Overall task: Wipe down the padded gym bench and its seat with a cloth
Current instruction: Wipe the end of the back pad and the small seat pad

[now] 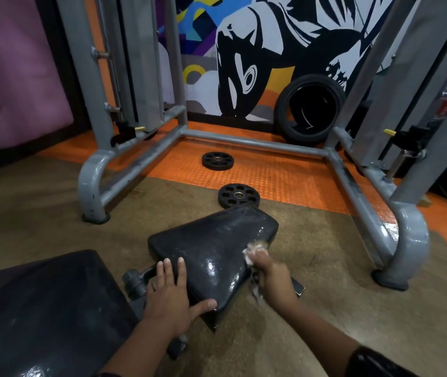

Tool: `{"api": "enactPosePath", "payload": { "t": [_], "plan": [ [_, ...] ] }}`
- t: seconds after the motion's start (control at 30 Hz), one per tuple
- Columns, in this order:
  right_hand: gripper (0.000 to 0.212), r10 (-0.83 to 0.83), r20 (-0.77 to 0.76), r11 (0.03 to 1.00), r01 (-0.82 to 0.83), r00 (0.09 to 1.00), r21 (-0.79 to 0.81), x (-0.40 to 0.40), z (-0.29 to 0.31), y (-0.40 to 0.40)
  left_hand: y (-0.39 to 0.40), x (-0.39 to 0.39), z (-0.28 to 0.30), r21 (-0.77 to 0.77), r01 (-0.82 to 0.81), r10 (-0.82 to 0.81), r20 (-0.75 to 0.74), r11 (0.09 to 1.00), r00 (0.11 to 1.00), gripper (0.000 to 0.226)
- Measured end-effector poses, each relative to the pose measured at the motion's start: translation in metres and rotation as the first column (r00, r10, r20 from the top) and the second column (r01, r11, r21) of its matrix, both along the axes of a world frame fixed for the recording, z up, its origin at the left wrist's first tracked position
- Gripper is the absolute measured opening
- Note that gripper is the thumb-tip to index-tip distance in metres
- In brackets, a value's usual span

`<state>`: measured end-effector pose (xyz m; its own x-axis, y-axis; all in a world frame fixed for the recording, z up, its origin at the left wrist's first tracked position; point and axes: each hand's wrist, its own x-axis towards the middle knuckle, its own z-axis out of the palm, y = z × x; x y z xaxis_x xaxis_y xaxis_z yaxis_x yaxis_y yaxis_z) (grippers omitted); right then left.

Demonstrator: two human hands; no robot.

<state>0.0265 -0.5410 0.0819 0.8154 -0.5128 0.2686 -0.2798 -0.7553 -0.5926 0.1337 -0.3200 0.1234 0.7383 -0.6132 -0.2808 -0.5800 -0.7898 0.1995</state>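
Observation:
The black padded seat of the gym bench lies in the lower middle of the head view, glossy and wet-looking. The larger black back pad fills the bottom left. My left hand rests flat on the seat's near left corner, fingers straight and thumb spread along the near edge. My right hand grips a crumpled whitish cloth against the seat's right edge. A loose end of the cloth hangs below that hand, blurred.
A grey steel rack frame surrounds the floor beyond the seat. Two black weight plates lie on the floor, one just behind the seat. A tyre leans on the painted wall. Brown mat underfoot, orange flooring farther back.

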Motion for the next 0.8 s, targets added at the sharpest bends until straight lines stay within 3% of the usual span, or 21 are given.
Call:
{"api": "enactPosePath", "payload": {
  "t": [0.07,0.1,0.2,0.27,0.33,0.37,0.47,0.53,0.7,0.8],
  "plan": [
    [0.042,-0.151,-0.025,0.988,0.151,0.988,0.032,0.023,0.019,-0.012,0.001,0.002,0.0,-0.015,-0.006,0.006,0.006,1.0,1.0,0.132],
    [0.041,-0.132,-0.031,0.991,0.132,0.991,0.002,0.028,0.024,-0.01,0.003,0.001,-0.002,-0.018,-0.006,0.006,0.007,1.0,1.0,0.133],
    [0.034,0.142,-0.087,0.99,-0.143,0.986,0.001,0.007,0.024,0.01,0.007,-0.002,-0.004,-0.002,-0.011,0.011,0.009,1.0,1.0,0.134],
    [0.034,0.212,-0.116,0.976,-0.215,0.97,-0.014,-0.015,0.024,0.004,0.006,0.0,-0.001,-0.011,-0.028,0.028,0.008,1.0,1.0,0.132],
    [0.032,0.094,-0.11,0.995,-0.088,0.99,0.057,-0.027,0.038,-0.012,0.004,0.003,0.006,-0.059,-0.06,0.059,-0.003,0.997,0.998,0.13],
    [0.028,0.018,-0.053,0.985,-0.009,0.998,0.173,-0.035,0.047,-0.016,0.005,0.004,0.01,-0.103,-0.079,0.079,0.0,0.992,0.997,0.125],
    [0.023,-0.157,0.127,0.794,0.049,0.979,0.606,-0.062,0.065,-0.012,0.013,0.002,0.014,-0.329,-0.107,0.145,0.095,0.938,0.985,0.084],
    [0.023,-0.228,0.202,0.638,-0.011,0.953,0.77,-0.079,0.08,-0.01,0.012,-0.002,0.018,-0.463,-0.129,0.179,0.066,0.877,0.982,0.066],
    [0.024,-0.193,0.32,0.495,-0.19,0.928,0.848,-0.086,0.133,0.007,0.002,-0.031,0.046,-0.572,-0.195,0.066,-0.239,0.796,0.969,0.054],
    [0.026,-0.098,0.377,0.488,-0.285,0.921,0.825,-0.077,0.159,0.039,-0.001,-0.061,0.081,-0.68,-0.221,-0.024,-0.332,0.699,0.943,0.042]
  ]
}}
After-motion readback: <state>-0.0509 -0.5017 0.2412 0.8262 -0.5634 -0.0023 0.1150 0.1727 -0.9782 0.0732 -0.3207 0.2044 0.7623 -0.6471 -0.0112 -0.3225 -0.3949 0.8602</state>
